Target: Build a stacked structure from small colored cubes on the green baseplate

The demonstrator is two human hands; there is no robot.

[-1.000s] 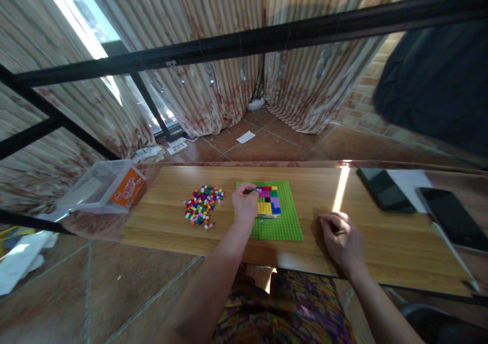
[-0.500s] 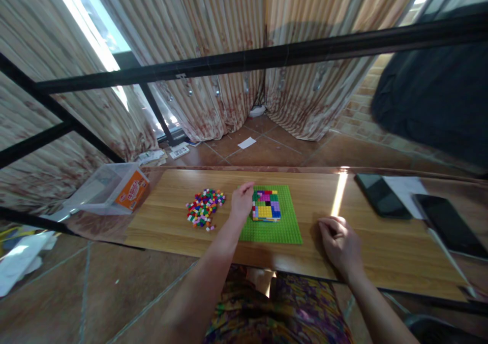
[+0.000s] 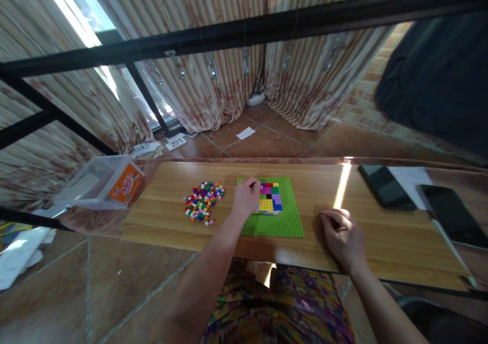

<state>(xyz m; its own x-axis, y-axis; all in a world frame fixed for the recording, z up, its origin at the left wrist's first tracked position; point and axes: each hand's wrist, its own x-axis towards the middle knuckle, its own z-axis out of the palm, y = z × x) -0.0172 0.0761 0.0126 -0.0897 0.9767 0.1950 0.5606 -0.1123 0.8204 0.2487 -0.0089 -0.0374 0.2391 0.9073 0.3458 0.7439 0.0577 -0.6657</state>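
My left hand (image 3: 246, 197) is over the left side of a block build of many colours (image 3: 270, 199), its fingers pinched together. Whatever the fingertips hold, if anything, is too small or hidden to make out. The low, square build sits on a green studded baseplate (image 3: 280, 226), and the hand covers its left edge. My right hand (image 3: 343, 236) rests loosely curled on the wooden table, to the right of the baseplate. What its fingers enclose, if anything, is hidden. A pile of small loose building blocks (image 3: 202, 201) lies left of the baseplate.
A clear plastic box (image 3: 91, 181) with an orange label stands at the table's left end. To the right lie a dark phone (image 3: 386, 186), a white paper (image 3: 409, 179) and another dark phone (image 3: 453, 214). A black metal bar (image 3: 229, 33) crosses beyond the table (image 3: 175, 174).
My left hand has shifted slightly right over the build's left edge, covering more of it. My right hand stays in place on the table. The camera has tilted slightly.
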